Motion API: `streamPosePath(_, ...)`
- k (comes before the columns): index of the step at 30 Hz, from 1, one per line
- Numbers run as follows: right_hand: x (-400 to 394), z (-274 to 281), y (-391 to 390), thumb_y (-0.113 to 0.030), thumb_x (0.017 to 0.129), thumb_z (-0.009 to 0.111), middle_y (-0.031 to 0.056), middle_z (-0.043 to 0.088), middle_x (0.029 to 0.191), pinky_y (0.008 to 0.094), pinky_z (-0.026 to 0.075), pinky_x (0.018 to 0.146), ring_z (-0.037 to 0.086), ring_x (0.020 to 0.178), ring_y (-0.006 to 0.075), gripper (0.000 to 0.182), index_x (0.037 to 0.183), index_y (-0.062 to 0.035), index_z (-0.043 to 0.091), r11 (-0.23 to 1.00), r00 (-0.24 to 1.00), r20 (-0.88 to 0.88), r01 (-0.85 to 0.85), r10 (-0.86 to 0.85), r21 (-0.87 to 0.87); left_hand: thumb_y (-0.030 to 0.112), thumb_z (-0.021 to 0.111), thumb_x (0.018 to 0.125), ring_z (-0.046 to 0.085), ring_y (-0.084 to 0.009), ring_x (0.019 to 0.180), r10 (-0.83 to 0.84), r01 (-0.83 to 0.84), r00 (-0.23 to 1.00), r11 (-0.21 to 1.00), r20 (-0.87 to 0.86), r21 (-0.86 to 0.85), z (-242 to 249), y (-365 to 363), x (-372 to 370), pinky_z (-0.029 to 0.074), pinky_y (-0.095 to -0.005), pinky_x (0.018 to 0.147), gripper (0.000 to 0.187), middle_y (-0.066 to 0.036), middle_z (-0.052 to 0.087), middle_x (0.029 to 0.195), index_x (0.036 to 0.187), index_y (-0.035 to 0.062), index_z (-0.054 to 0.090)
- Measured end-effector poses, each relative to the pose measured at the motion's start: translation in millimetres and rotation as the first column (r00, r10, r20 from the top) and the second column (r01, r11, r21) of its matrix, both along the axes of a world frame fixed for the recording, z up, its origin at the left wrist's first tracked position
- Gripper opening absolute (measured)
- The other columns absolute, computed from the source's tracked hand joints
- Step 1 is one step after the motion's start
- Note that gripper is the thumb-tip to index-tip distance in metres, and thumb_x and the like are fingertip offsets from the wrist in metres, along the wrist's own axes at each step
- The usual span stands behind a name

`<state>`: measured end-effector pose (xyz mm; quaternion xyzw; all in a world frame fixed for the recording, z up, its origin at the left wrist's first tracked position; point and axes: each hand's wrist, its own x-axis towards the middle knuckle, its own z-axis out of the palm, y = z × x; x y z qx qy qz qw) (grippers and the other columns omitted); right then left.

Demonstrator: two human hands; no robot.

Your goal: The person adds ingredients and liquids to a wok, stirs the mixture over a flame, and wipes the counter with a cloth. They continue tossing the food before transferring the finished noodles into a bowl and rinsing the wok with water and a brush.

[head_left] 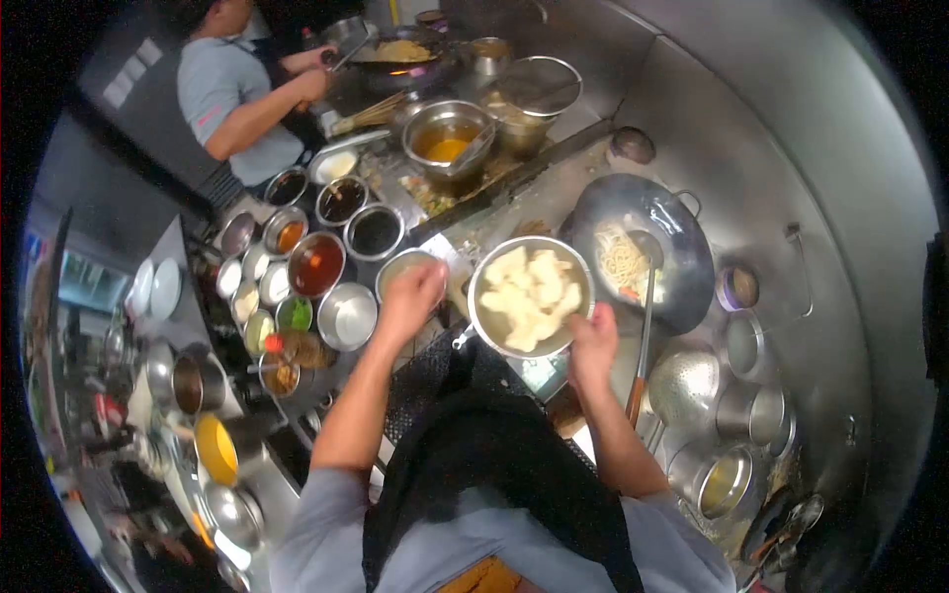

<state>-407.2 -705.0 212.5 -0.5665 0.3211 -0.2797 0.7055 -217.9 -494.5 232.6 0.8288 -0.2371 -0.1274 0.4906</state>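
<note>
My right hand (593, 343) is closed on the near right rim of a steel bowl (477, 314), thumb over the edge. Pale, irregular chunks of food (529, 296) fill much of that bowl. To its left, my left hand (413, 295) hovers over a small metal container (395, 269), fingers curled together; what they hold, if anything, is hidden. Right of the bowl sits a dark wok (682, 267) with noodles (621, 259) in it. A ladle (647, 331) with a wooden handle end rests in the wok.
Seasoning containers (316, 265) crowd the left side. Ahead stands a bowl of yellow-orange liquid (445, 143) with a utensil in it. A co-worker (237, 99) handles another wok (395, 59) at the far left. A perforated strainer (684, 383) and steel pots (751, 413) lie at right.
</note>
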Motion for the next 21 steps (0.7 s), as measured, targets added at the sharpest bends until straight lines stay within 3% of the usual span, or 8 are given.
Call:
streamPosePath(2, 17, 15, -27, -0.001, 0.082, 0.056, 0.0059, 0.059, 0.079, 0.0219, 0.041, 0.043, 0.053, 0.057, 0.0091, 0.007, 0.088, -0.0014, 0.052, 0.988, 0.988, -0.013, 0.152, -0.152, -0.008, 0.032, 0.063, 0.088, 0.066, -0.0335, 0.076, 0.086, -0.097, 0.956, 0.995, 0.281, 0.024, -22, -59, 85, 0.051, -0.0392, 0.069, 0.029, -0.017, 0.068, 0.084, 0.098, 0.0060, 0.069)
streamPosePath(5, 48, 25, -66, -0.001, 0.082, 0.055, 0.0051, 0.057, 0.077, 0.0223, 0.041, 0.042, 0.051, 0.056, 0.0084, 0.006, 0.086, -0.0033, 0.051, 0.960, 0.971, 0.002, 0.237, -0.239, -0.148, 0.028, 0.065, 0.085, 0.064, -0.0318, 0.096, -0.020, -0.146, 0.752, 0.970, 0.659, 0.196, -40, -143, 185, 0.051, -0.0452, 0.082, 0.041, -0.018, 0.067, 0.099, 0.119, 0.0048, 0.061)
streamPosePath(6, 64, 33, -74, -0.001, 0.082, 0.055, 0.0051, 0.057, 0.077, 0.0223, 0.041, 0.042, 0.051, 0.056, 0.0084, 0.006, 0.086, -0.0033, 0.051, 0.955, 0.967, -0.007, 0.249, -0.253, -0.160, 0.028, 0.065, 0.085, 0.064, -0.0318, 0.096, -0.024, -0.130, 0.759, 0.974, 0.650, 0.188, -49, -162, 206, 0.051, -0.0452, 0.082, 0.041, -0.018, 0.067, 0.099, 0.119, 0.0048, 0.061)
streamPosePath(9, 116, 50, -105, 0.000, 0.082, 0.051, 0.0040, 0.055, 0.074, 0.0237, 0.042, 0.041, 0.050, 0.052, 0.0096, 0.006, 0.085, -0.0044, 0.049, 0.944, 0.952, -0.059, 0.286, -0.299, -0.163, 0.018, 0.056, 0.085, 0.064, -0.0339, 0.096, -0.244, -0.118, 0.823, 0.809, 0.512, 0.576, -69, -206, 256, 0.051, -0.0460, 0.084, 0.047, -0.019, 0.067, 0.103, 0.131, 0.0075, 0.050)
streamPosePath(12, 170, 52, -141, 0.001, 0.082, 0.051, 0.0042, 0.054, 0.073, 0.0246, 0.042, 0.040, 0.049, 0.051, 0.0103, 0.006, 0.084, -0.0046, 0.049, 0.929, 0.955, -0.011, 0.286, -0.296, -0.235, 0.014, 0.051, 0.085, 0.066, -0.0371, 0.091, -0.306, 0.065, 0.907, 0.779, 0.288, 0.623, -62, -215, 273, 0.053, -0.0481, 0.079, 0.046, -0.022, 0.068, 0.098, 0.130, 0.0052, 0.051)
streamPosePath(16, 246, 28, -200, 0.001, 0.081, 0.051, 0.0054, 0.054, 0.071, 0.0267, 0.042, 0.039, 0.049, 0.049, 0.0123, 0.006, 0.083, -0.0046, 0.049, 0.922, 0.956, -0.026, 0.276, -0.293, -0.270, 0.014, 0.052, 0.084, 0.067, -0.0404, 0.087, -0.335, 0.137, 0.898, 0.829, 0.286, 0.542, -100, -215, 312, 0.053, -0.0503, 0.076, 0.046, -0.023, 0.068, 0.094, 0.129, 0.0038, 0.053)
streamPosePath(19, 279, 41, -206, 0.001, 0.081, 0.051, 0.0060, 0.054, 0.070, 0.0275, 0.042, 0.038, 0.049, 0.046, 0.0135, 0.006, 0.082, -0.0045, 0.048, 0.932, 0.951, -0.021, 0.297, -0.308, -0.207, 0.015, 0.052, 0.085, 0.066, -0.0406, 0.090, -0.294, 0.129, 0.920, 0.852, 0.260, 0.507, -91, -203, 318, 0.052, -0.0499, 0.080, 0.045, -0.024, 0.067, 0.096, 0.128, 0.0038, 0.054)
streamPosePath(21, 296, 42, -211, -0.001, 0.082, 0.052, 0.0071, 0.054, 0.067, 0.0290, 0.042, 0.038, 0.051, 0.044, 0.0150, 0.004, 0.082, -0.0026, 0.048, 0.930, 0.942, -0.042, 0.322, -0.334, -0.177, 0.025, 0.063, 0.084, 0.067, -0.0394, 0.088, -0.289, 0.103, 0.908, 0.856, 0.305, 0.506, -76, -192, 324, 0.052, -0.0494, 0.081, 0.044, -0.023, 0.068, 0.093, 0.125, 0.0092, 0.058)
